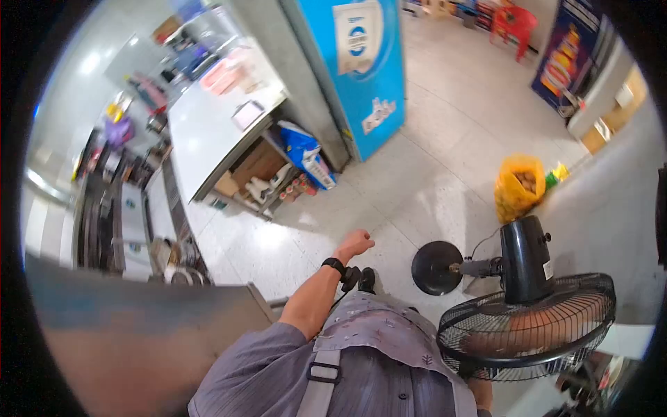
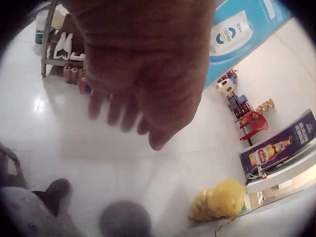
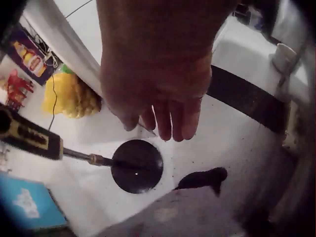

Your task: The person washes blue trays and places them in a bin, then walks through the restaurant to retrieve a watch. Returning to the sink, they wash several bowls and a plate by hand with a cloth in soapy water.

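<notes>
Pale floor [image 1: 431,194], fan [image 1: 524,260] upright, grille [image 1: 486,337] rearward

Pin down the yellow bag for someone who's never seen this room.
Find the black standing fan at the lower right of the head view. Just beyond it, by the wall, sits a yellow plastic bag of brownish lumps, bigger than the green-and-yellow packet next to it.

My left hand [image 1: 356,243], a black band at its wrist, hangs over the pale tiled floor [image 1: 431,181], holding nothing. To my right stands a black pedestal fan with a round wire cage [image 1: 528,326]; beyond it sits a yellow plastic bag of brownish lumps [image 1: 520,187]. Ahead left, a white-topped worktop [image 1: 208,132] has white bottles [image 1: 267,186] shelved beneath.
</notes>
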A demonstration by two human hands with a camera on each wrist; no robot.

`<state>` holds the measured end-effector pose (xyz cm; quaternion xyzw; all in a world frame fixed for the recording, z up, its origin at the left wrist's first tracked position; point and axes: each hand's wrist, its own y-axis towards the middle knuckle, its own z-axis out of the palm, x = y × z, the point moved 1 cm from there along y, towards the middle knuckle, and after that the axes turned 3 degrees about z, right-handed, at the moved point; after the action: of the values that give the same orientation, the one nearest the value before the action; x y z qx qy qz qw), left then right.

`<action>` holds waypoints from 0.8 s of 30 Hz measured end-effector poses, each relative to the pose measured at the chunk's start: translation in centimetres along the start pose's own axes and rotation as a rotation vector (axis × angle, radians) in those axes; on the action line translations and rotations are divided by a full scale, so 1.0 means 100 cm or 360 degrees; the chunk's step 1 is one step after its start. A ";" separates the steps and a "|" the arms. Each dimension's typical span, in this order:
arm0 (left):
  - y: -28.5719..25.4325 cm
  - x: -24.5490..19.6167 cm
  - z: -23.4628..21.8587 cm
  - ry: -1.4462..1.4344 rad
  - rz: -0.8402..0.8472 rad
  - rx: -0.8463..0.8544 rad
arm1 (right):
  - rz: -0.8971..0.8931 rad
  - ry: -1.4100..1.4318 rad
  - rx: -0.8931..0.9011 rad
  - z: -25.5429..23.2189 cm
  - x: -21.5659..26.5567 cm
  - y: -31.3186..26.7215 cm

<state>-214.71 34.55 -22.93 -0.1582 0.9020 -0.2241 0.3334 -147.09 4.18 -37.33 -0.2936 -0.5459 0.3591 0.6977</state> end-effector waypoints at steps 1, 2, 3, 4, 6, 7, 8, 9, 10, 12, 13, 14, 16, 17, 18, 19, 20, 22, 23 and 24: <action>0.009 -0.006 -0.014 -0.0056 -0.0026 0.0051 | 0.0032 -0.0013 -0.0041 0.027 -0.005 0.005; 0.024 -0.006 -0.022 -0.0028 0.0014 0.0091 | 0.0060 -0.0032 -0.0073 0.054 -0.005 0.017; 0.039 -0.006 -0.031 0.0024 0.0071 0.0120 | 0.0087 -0.0059 -0.0102 0.082 -0.001 0.029; 0.055 -0.008 -0.036 0.0068 0.0127 0.0141 | 0.0112 -0.0095 -0.0128 0.124 0.007 0.043; 0.082 -0.016 -0.046 0.0045 0.0142 0.0181 | 0.0163 -0.0175 -0.0171 0.127 -0.024 0.032; 0.095 -0.022 -0.052 0.0021 0.0116 0.0196 | 0.0192 -0.0209 -0.0184 0.131 -0.031 0.038; 0.105 -0.031 -0.057 0.0043 0.0142 0.0208 | 0.0220 -0.0243 -0.0188 0.134 -0.034 0.049; 0.113 -0.042 -0.061 -0.0019 0.0123 0.0169 | 0.0207 -0.0215 -0.0194 0.133 -0.044 0.075; 0.122 -0.052 -0.065 -0.0087 0.0102 0.0118 | 0.0390 -0.0536 -0.0300 0.129 -0.060 0.110; 0.147 -0.069 -0.068 -0.0043 0.0131 0.0079 | 0.0562 -0.0850 -0.0399 0.130 -0.082 0.126; 0.161 -0.076 -0.072 0.0003 0.0153 0.0055 | 0.0361 -0.1025 -0.0500 0.138 -0.081 0.130; 0.176 -0.078 -0.074 0.0029 0.0171 0.0055 | 0.0159 -0.1198 -0.0608 0.162 -0.048 0.126; 0.209 -0.081 -0.070 0.0101 0.0434 -0.0127 | 0.1080 -0.0360 -0.0811 0.169 -0.047 0.169; 0.230 -0.084 -0.072 0.0112 0.0463 -0.0120 | 0.1069 -0.0331 -0.0820 0.173 -0.071 0.147; 0.253 -0.086 -0.076 0.0150 0.0530 -0.0110 | 0.0581 0.0042 -0.0489 0.179 -0.073 0.152; 0.274 -0.090 -0.082 0.0186 0.0594 -0.0100 | 0.0084 0.0396 -0.0157 0.204 -0.021 0.149; 0.291 -0.101 -0.093 0.0198 0.0617 -0.0099 | -0.0069 -0.0136 -0.0804 0.227 -0.028 0.166; 0.325 -0.128 -0.121 0.0120 0.0492 0.0074 | -0.0281 -0.0623 -0.0640 0.286 0.040 0.136; 0.346 -0.141 -0.136 0.0135 0.0516 0.0055 | -0.0096 0.0784 -0.0366 0.312 0.029 0.148; 0.365 -0.151 -0.148 0.0152 0.0535 0.0047 | -0.0116 0.0791 -0.0356 0.324 0.038 0.184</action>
<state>-218.60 76.51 -23.48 0.0105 0.9271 -0.1858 0.3253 -181.41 18.34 -42.43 -0.4281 -0.4043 0.1880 0.7860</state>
